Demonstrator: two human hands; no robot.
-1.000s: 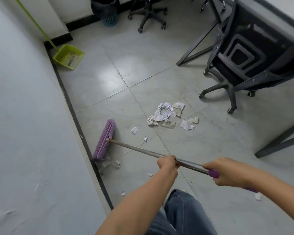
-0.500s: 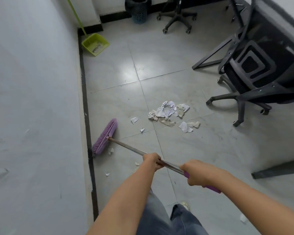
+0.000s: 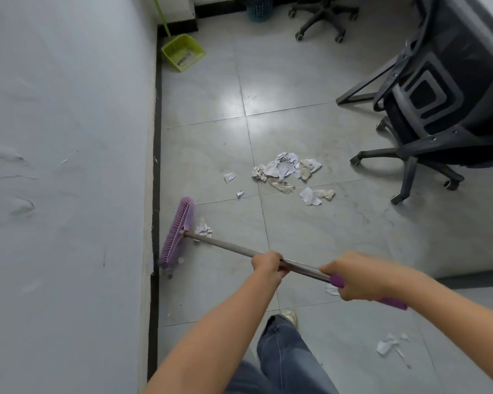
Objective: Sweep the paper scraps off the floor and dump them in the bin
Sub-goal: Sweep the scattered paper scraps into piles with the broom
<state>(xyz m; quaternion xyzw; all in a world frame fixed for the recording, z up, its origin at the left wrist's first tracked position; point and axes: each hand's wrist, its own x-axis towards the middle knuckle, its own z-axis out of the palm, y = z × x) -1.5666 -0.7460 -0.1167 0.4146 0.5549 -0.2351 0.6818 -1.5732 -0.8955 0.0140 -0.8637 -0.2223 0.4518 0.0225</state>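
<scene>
A purple broom head [image 3: 177, 233] rests on the grey tile floor close to the left wall. My left hand [image 3: 266, 265] grips the metal broom handle [image 3: 228, 247] mid-shaft. My right hand [image 3: 353, 280] holds the purple grip at the handle's end. A crumpled scrap [image 3: 203, 229] lies right beside the broom head. A pile of paper scraps [image 3: 286, 169] sits further out on the floor, with two small pieces [image 3: 229, 177] left of it. More scraps [image 3: 389, 344] lie near my right arm. A blue mesh bin [image 3: 258, 8] stands at the far wall.
A green dustpan [image 3: 184, 52] with a long handle leans in the far corner by the wall. A black office chair [image 3: 439, 115] stands at right, another chair base [image 3: 322, 18] at the back. My jeans leg and shoe [image 3: 289, 318] are below the hands.
The broom head has slid toward me along the wall, and a crumpled scrap now lies just beside it. The view has turned left, so the dustpan and bin appear further right.
</scene>
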